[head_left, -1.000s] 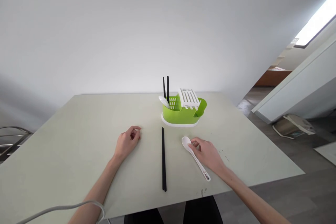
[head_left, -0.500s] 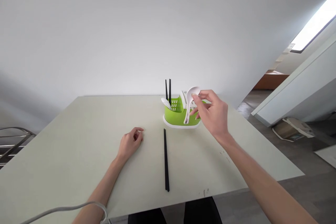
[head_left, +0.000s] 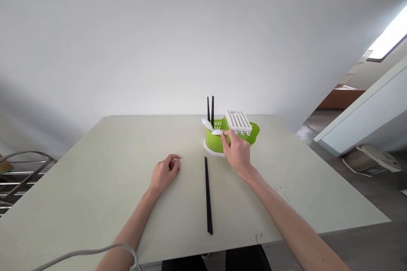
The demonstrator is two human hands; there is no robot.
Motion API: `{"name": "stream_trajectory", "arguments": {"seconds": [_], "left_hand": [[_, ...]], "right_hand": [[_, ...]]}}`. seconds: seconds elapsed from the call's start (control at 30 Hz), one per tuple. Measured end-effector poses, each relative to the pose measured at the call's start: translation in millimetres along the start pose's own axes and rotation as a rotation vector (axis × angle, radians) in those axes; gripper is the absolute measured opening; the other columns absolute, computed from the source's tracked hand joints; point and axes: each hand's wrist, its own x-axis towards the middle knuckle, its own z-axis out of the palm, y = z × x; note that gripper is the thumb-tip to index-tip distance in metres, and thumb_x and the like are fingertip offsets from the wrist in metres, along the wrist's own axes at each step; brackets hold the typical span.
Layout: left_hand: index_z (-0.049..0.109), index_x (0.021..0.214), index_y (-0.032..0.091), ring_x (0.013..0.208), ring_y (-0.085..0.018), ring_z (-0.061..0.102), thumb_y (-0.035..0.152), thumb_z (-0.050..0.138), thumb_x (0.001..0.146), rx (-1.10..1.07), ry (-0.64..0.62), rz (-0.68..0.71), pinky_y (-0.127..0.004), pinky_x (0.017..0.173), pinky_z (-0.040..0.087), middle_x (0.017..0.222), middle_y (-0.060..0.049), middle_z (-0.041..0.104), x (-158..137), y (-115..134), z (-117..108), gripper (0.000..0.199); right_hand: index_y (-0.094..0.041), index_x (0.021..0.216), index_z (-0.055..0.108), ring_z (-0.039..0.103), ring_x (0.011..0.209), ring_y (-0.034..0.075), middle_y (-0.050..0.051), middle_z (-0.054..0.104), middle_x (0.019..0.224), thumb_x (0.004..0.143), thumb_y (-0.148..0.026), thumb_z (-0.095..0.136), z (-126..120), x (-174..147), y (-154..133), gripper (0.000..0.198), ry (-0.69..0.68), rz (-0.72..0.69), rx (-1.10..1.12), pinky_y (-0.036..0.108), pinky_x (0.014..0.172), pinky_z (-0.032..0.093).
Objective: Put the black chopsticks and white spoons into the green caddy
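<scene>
At the open left end of the green caddy, over its front rim, is a white spoon, its bowl showing as a thin, glossy sliver; its handle is out of sight, so whether it reaches inside cannot be told. The right hand holds this spoon in a narrow pinch between thumb and fingertips, close to the bowl. The step in hand looks to be setting the spoon into the caddy. The next move would seem to call for keeping the handle inside the wall and easing the pinch only once the spoon leans securely, without knocking what already stands there.

Just beside it, another white spoon leans outward with its bowl up, and black chopsticks stand upright behind. Right of these, a white slotted rack tops the caddy, which stands on a white base toward the far side of the worktop.

Nearer the person, a pair of black chopsticks lies on the worktop, touching neither hand. Left of them rests the left hand, loosely curled with a small gap at the thumb, holding nothing visible. A grey cable crosses near the left forearm.
</scene>
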Motion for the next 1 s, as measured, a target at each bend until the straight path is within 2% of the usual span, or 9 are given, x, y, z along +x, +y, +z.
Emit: {"name": "stream_trajectory", "arguments": {"seconds": [0.23,0.3,0.37,0.47,0.67,0.73,0.8,0.87,1.0], "left_hand": [[0.067,0.108,0.026,0.062,-0.015,0.058,0.043,0.047,0.097,-0.003,0.0,-0.016,-0.028,0.068,0.046,0.073,0.004,0.071,-1,1,0,0.028],[0.067,0.108,0.026,0.062,-0.016,0.058,0.043,0.047,0.097,-0.003,-0.003,-0.018,-0.028,0.068,0.046,0.073,0.004,0.07,-2,1,-1,0.028],[0.067,0.108,0.026,0.062,-0.016,0.058,0.043,0.046,0.097,-0.001,-0.005,-0.021,-0.028,0.067,0.046,0.073,0.004,0.07,-2,1,-1,0.029],[0.067,0.108,0.026,0.06,-0.016,0.058,0.044,0.047,0.097,0.002,-0.004,-0.021,-0.028,0.066,0.046,0.073,0.004,0.071,-2,1,-1,0.029],[0.067,0.107,0.026,0.06,-0.016,0.057,0.044,0.046,0.097,0.0,-0.005,-0.022,-0.028,0.066,0.046,0.073,0.004,0.071,-3,7,-4,0.029],[0.067,0.107,0.026,0.06,-0.016,0.057,0.043,0.046,0.097,0.0,-0.011,-0.027,-0.028,0.066,0.046,0.073,0.004,0.07,-4,8,-5,0.029],[0.067,0.107,0.026,0.06,-0.016,0.057,0.043,0.047,0.096,0.003,-0.013,-0.032,-0.028,0.066,0.046,0.073,0.004,0.07,-3,8,-5,0.028],[0.067,0.108,0.026,0.061,-0.016,0.057,0.042,0.047,0.096,0.01,-0.013,-0.032,-0.028,0.066,0.046,0.073,0.004,0.071,-3,7,-4,0.028],[0.067,0.107,0.026,0.061,-0.016,0.057,0.041,0.047,0.096,0.022,-0.009,-0.026,-0.028,0.066,0.045,0.072,0.004,0.07,-1,7,-4,0.028]], "right_hand": [[-0.017,0.098,0.067,0.063,0.049,0.015,0.001,0.069,0.06,0.11,-0.034,0.043,12,-12,8,0.031,-0.018,0.035,-0.038,0.024,0.051,0.038],[-0.017,0.104,0.066,0.065,0.052,0.015,0.003,0.075,0.07,0.11,-0.034,0.041,11,-13,6,0.03,-0.048,0.054,-0.025,0.024,0.053,0.041],[-0.017,0.112,0.064,0.067,0.056,0.016,0.008,0.08,0.088,0.109,-0.034,0.04,9,-14,2,0.029,-0.085,0.091,-0.004,0.025,0.055,0.043],[-0.018,0.121,0.061,0.068,0.058,0.017,0.011,0.081,0.105,0.107,-0.034,0.042,4,-15,-4,0.029,-0.126,0.143,0.002,0.027,0.056,0.045],[-0.02,0.128,0.059,0.072,0.063,0.019,0.003,0.079,0.086,0.105,-0.034,0.047,-14,-21,-10,0.03,-0.139,0.156,0.034,0.027,0.055,0.042],[-0.02,0.128,0.059,0.073,0.067,0.018,0.003,0.078,0.088,0.105,-0.034,0.048,-24,-28,-10,0.029,-0.13,0.139,0.077,0.026,0.055,0.043],[-0.022,0.124,0.059,0.073,0.07,0.017,0.005,0.078,0.099,0.105,-0.033,0.047,-34,-39,-11,0.025,-0.147,0.142,0.135,0.026,0.056,0.044],[-0.023,0.115,0.06,0.073,0.071,0.016,0.005,0.077,0.105,0.105,-0.034,0.047,-42,-52,-13,0.019,-0.229,0.175,0.191,0.027,0.058,0.046],[-0.025,0.107,0.059,0.072,0.068,0.016,0.002,0.076,0.104,0.106,-0.037,0.049,-46,-76,-25,0.016,-0.526,0.286,0.216,0.03,0.066,0.052]]}}
